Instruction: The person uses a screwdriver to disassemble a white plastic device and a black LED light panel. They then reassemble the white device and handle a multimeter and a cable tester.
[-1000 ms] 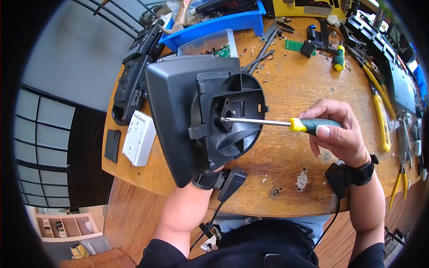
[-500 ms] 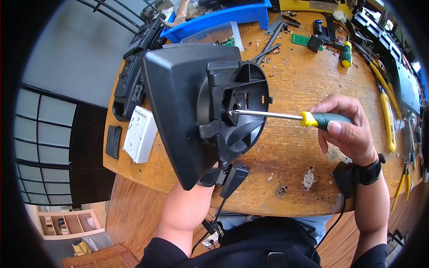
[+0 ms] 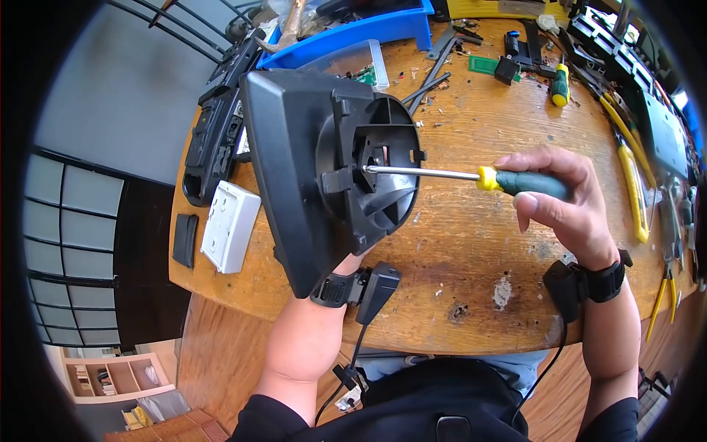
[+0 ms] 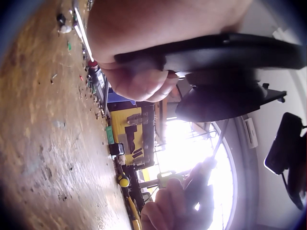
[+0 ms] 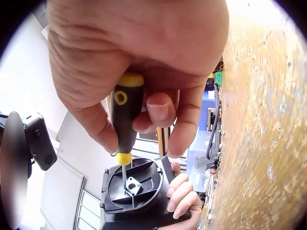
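My left hand (image 5: pixel 184 197) has its fingers curled round the edge of a black plastic housing (image 3: pixel 291 177), holding it up above the bench (image 3: pixel 479 265), with its round, ribbed side turned towards my right hand (image 3: pixel 567 199). That hand is closed lightly on the green-and-yellow handle of a screwdriver (image 3: pixel 526 183), thumb on one side and fingers on the other. The shaft runs roughly level into the round recess, its tip at a small plate (image 5: pixel 133 185) inside; I can't tell how firmly it sits there. On the bench, to the left of the housing, a white plastic box (image 3: pixel 232 228) lies beside a small black pouch (image 3: pixel 185 240). Beyond the housing are a clear container (image 3: pixel 377 66) and a blue tray (image 3: pixel 361 37). Over to the right lie a second screwdriver (image 3: pixel 560 88), a yellow knife (image 3: pixel 632 193) and yellow-handled pliers (image 3: pixel 667 283).
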{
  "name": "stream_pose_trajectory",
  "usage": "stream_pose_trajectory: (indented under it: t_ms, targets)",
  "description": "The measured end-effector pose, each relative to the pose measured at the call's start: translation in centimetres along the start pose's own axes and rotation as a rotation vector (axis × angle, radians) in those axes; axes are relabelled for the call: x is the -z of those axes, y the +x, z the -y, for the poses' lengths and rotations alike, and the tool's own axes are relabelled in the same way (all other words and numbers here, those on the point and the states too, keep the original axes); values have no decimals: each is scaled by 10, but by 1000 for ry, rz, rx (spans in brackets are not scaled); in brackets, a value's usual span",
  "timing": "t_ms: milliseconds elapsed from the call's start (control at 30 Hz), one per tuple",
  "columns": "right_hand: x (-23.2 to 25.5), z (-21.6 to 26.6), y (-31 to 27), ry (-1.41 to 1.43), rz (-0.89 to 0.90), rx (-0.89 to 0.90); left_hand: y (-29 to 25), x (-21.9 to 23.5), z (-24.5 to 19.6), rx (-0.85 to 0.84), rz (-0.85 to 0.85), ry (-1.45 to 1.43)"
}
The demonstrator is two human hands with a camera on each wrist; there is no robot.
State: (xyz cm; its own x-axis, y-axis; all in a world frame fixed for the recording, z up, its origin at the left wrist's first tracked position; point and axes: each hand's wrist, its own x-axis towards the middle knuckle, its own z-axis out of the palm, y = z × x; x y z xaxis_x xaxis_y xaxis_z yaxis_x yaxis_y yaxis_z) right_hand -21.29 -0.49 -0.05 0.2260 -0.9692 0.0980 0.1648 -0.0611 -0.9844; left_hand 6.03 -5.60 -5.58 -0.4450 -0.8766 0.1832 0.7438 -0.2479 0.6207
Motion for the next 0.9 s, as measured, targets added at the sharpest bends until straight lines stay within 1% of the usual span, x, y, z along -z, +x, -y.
stream_pose_trajectory:
  t_ms: [33, 100, 133, 167, 200, 267, 300, 367, 400, 433, 467, 500, 533, 567, 600, 633, 667, 700, 767, 800, 867, 900]
  targets:
    - [0, 1, 0, -53, -23, 10, -1, -3, -1, 4, 3, 1]
    - [0, 3, 1, -105, -52, 19, -5, -8, -1, -109, -97, 153]
    - [1, 4, 2, -206, -30, 115, -5, -6, -5, -67, -192, 108]
    - [2, 4, 3, -307, -10, 211, -5, -8, -7, -59, -187, 111]
    - [2, 5, 3, -303, -20, 212, -7, -11, -8, -95, -227, 225]
    - [0, 5, 2, -366, -28, 298, -5, -12, -6, -146, -330, 463]
    - [0, 4, 2, -361, -41, 299, -5, -10, -4, -137, -323, 469]
    - [1, 1, 3, -449, -61, 413, -8, -5, -2, -138, -348, 380]
    - [1, 0, 4, -444, -75, 411, -5, -2, -1, -201, -389, 384]
    - [2, -1, 5, -472, -66, 475, -6, -4, -4, -188, -384, 391]
    - [2, -1, 5, -502, -56, 538, -7, -10, -8, -164, -417, 384]
    - [2, 0, 5, -497, -69, 535, -9, -14, -11, -140, -449, 375]
    - [3, 1, 3, -536, -59, 539, -10, -1, -8, -237, -459, 620]
    - [3, 1, 3, -576, -47, 542, -9, -3, -8, -227, -455, 624]
    - [3, -1, 3, -573, -57, 538, -4, -15, -10, -172, -414, 458]
    - [2, -3, 4, -507, -46, 554, -2, -22, -10, -116, -375, 291]
    - [1, -4, 4, -442, -33, 569, -6, -6, -20, -27, -98, 212]
    - [0, -4, 3, -440, -39, 565, -9, 7, -24, -19, -99, 212]
    - [-1, -3, -1, -357, -47, 447, -2, 5, -25, 47, 72, 142]
    - [0, -2, -2, -354, -49, 445, -3, -1, -20, 50, 70, 144]
    - [2, 2, -3, -388, -19, 376, -4, -15, -7, -229, -322, 623]
    - [3, 4, -4, -387, -20, 374, -4, -15, -8, -227, -323, 623]
